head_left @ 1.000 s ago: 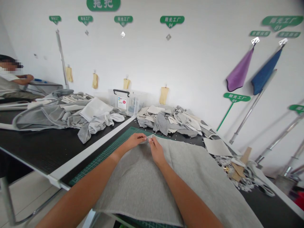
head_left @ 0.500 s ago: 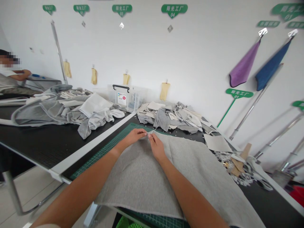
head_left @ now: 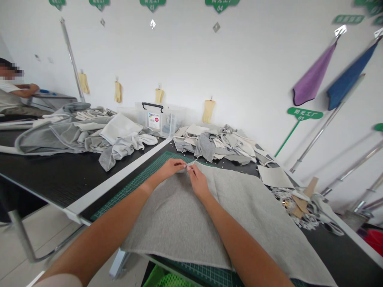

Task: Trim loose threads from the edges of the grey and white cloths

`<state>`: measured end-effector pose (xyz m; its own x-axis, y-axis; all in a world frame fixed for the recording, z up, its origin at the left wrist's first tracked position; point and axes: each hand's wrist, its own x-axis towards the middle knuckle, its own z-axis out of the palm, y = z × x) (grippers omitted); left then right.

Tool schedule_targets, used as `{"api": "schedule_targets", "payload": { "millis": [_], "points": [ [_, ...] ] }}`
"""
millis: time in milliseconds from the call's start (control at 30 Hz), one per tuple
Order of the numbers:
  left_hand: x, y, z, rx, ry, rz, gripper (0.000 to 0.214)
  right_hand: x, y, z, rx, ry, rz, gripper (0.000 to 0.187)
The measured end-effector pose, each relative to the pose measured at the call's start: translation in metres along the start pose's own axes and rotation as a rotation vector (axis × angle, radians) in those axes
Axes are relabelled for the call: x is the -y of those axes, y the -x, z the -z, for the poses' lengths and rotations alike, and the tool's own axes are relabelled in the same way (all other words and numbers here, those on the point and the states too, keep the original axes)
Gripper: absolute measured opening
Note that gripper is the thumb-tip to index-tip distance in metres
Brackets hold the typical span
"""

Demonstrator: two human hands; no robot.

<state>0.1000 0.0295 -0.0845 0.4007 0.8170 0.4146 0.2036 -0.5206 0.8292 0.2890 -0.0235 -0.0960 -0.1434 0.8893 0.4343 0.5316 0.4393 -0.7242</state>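
A large grey fabric sheet (head_left: 176, 223) lies over the green cutting mat (head_left: 127, 189) and hangs a little past the table's near edge. At the sheet's far edge my left hand (head_left: 172, 167) pinches the cloth between thumb and fingers. Right beside it, my right hand (head_left: 197, 181) is closed on the same edge, and the fingertips of both hands nearly meet. The cloth is slightly lifted and creased there. Whatever lies between the fingertips besides the fabric edge is too small to make out.
Heaped cloth scraps (head_left: 215, 143) lie behind the mat, with more grey fabric (head_left: 74, 131) on the left table. A clear plastic box (head_left: 167, 123) stands by the wall. Shreds and card pieces (head_left: 301, 205) sit at right. A green basket (head_left: 167, 279) is below. Another person sits far left.
The camera view has tilted slightly, so the wall signs sit higher in view. Both hands stay at the same spot on the fabric edge, with hardly any movement of the fingers.
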Motion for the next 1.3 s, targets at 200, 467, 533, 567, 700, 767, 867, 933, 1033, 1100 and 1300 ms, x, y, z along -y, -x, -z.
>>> {"api": "schedule_targets", "payload": {
  "millis": [200,467,533,567,700,767,867,933,1033,1100,1300],
  "points": [
    [0.002,0.0,-0.002,-0.01,-0.006,0.037,0.034,0.0,0.0,-0.001,0.007,0.004,-0.004,0.039],
    [0.002,0.001,-0.002,-0.01,0.004,0.05,0.035,-0.002,-0.001,-0.002,0.013,0.017,0.0,0.04],
    [0.003,0.001,-0.002,-0.015,0.0,0.046,0.036,-0.002,0.0,-0.002,0.013,0.021,0.003,0.04],
    [0.004,0.001,-0.002,-0.017,0.0,0.047,0.036,-0.003,0.0,-0.002,0.012,0.023,0.005,0.04],
    [0.006,0.001,-0.003,-0.015,0.009,0.048,0.037,-0.004,0.0,-0.003,0.002,0.024,0.014,0.039],
    [0.005,0.002,-0.003,-0.015,0.014,0.048,0.037,-0.004,-0.001,-0.003,-0.001,0.019,0.013,0.038],
    [0.002,0.002,-0.003,-0.017,0.022,0.055,0.037,-0.004,-0.001,-0.004,-0.003,0.017,0.006,0.037],
    [0.0,0.003,-0.004,-0.015,0.031,0.062,0.039,-0.003,-0.001,-0.004,-0.01,0.018,0.003,0.037],
    [-0.004,0.004,-0.004,-0.014,0.047,0.068,0.039,-0.002,-0.001,-0.004,-0.029,-0.007,0.016,0.039],
    [-0.005,0.004,-0.005,-0.022,0.051,0.064,0.037,-0.001,-0.001,-0.004,-0.047,-0.04,0.024,0.04],
    [-0.006,0.004,-0.007,0.012,0.063,0.076,0.035,-0.001,-0.003,-0.004,-0.04,-0.084,-0.022,0.04]
  ]
}}
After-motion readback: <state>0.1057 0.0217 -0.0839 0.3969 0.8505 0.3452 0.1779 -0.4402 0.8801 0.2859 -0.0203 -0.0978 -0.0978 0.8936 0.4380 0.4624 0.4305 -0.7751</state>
